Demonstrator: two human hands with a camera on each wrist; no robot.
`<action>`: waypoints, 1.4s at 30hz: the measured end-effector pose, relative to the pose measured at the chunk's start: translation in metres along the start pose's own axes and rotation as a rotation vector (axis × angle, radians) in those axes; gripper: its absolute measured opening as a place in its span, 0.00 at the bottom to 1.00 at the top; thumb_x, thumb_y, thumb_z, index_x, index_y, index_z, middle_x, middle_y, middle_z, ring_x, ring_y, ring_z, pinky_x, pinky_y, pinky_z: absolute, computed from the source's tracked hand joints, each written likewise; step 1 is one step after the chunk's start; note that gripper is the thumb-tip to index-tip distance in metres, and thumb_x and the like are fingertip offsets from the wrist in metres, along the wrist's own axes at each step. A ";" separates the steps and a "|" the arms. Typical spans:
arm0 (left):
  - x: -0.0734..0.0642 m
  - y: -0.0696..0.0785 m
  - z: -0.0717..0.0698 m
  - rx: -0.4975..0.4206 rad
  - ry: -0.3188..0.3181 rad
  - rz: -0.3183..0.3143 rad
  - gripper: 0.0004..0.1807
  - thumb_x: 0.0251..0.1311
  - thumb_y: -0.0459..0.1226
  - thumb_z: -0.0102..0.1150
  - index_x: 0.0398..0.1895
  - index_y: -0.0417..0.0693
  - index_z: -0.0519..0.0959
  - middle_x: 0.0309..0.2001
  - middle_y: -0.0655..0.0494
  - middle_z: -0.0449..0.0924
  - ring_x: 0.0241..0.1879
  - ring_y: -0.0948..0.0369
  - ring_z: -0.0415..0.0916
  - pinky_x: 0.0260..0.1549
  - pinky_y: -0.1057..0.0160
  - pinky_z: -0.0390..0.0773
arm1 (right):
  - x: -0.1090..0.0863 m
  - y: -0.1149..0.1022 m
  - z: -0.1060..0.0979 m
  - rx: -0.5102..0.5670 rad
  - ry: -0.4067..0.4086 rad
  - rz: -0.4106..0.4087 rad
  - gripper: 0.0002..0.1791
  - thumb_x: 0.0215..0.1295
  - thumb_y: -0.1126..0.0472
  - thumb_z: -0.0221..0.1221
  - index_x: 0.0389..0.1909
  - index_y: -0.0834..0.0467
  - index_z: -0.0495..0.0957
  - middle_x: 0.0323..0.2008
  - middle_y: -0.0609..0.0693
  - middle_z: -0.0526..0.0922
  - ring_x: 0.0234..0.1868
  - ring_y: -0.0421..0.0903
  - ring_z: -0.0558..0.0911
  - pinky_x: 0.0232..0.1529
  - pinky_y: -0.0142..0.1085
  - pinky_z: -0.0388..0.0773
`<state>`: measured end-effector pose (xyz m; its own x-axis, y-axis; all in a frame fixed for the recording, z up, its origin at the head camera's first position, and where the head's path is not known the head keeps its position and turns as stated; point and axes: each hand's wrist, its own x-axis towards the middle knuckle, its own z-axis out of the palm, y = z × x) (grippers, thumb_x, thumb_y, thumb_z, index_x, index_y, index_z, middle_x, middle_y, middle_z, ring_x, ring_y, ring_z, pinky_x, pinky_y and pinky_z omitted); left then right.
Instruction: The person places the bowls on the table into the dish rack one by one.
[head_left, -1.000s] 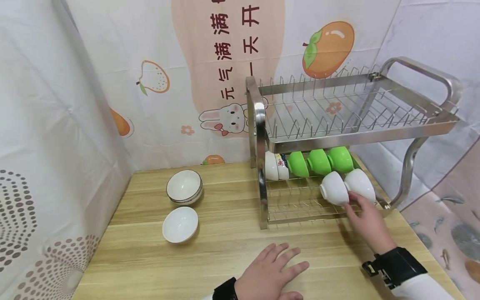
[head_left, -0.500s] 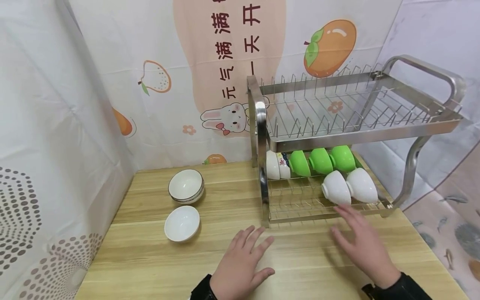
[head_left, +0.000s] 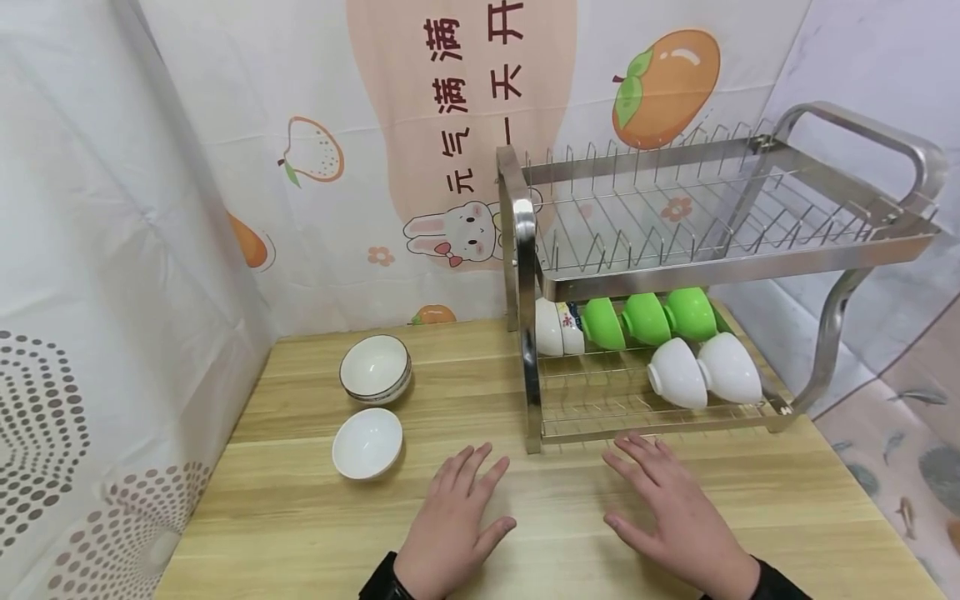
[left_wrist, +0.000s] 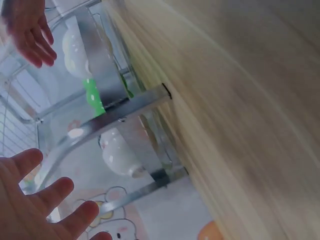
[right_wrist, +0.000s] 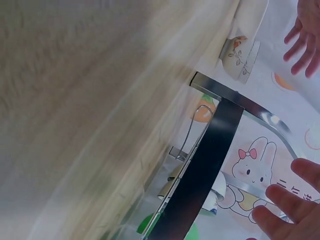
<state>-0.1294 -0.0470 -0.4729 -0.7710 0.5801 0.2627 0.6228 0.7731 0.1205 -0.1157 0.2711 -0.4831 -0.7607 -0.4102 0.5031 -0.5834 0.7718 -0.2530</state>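
Observation:
Both hands are over the wooden table, fingers spread and holding nothing. My left hand (head_left: 453,521) is nearest a small white bowl (head_left: 367,443), with a gap between them. Behind that bowl sits a stack of dark-rimmed white bowls (head_left: 373,367). My right hand (head_left: 671,517) is in front of the metal dish rack (head_left: 637,433). On the rack's lower tier, two white bowls, a nearer one (head_left: 677,373) and a right one (head_left: 729,368), stand tilted on their sides. Behind them is a row of green bowls (head_left: 646,318), with a patterned bowl (head_left: 571,327) and a white bowl (head_left: 548,327) at its left end.
The rack's upper tier (head_left: 720,208) overhangs the lower one and has upright wire dividers. A printed cloth (head_left: 315,250) hangs behind the wooden table (head_left: 262,517), and white curtain fabric (head_left: 112,250) hangs at the left.
My right hand has let go of the nearer white bowl on the rack and drawn back to the left. My left hand has moved left, toward the bowls on the table.

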 end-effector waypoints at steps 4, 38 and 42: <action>-0.001 -0.008 0.002 -0.034 0.005 -0.039 0.35 0.69 0.61 0.41 0.71 0.52 0.62 0.69 0.47 0.58 0.67 0.50 0.51 0.61 0.43 0.63 | -0.002 0.000 0.001 0.008 -0.005 0.003 0.37 0.51 0.46 0.67 0.60 0.60 0.74 0.61 0.59 0.72 0.64 0.57 0.63 0.73 0.37 0.33; -0.041 -0.128 -0.005 0.055 0.033 -0.335 0.10 0.48 0.32 0.71 0.36 0.45 0.85 0.32 0.49 0.87 0.32 0.52 0.81 0.32 0.49 0.81 | -0.020 0.000 0.000 0.020 -0.014 0.078 0.34 0.50 0.46 0.69 0.56 0.58 0.76 0.57 0.55 0.75 0.62 0.53 0.66 0.72 0.42 0.45; -0.039 -0.127 -0.005 0.045 0.037 -0.350 0.08 0.48 0.31 0.71 0.33 0.45 0.86 0.31 0.50 0.87 0.30 0.52 0.81 0.30 0.49 0.81 | -0.019 0.000 -0.001 0.015 -0.006 0.081 0.33 0.50 0.46 0.68 0.55 0.59 0.76 0.56 0.55 0.75 0.61 0.53 0.66 0.71 0.42 0.45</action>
<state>-0.1776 -0.1689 -0.4940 -0.9308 0.2684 0.2479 0.3140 0.9346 0.1672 -0.1008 0.2797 -0.4916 -0.8074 -0.3498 0.4752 -0.5240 0.7952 -0.3050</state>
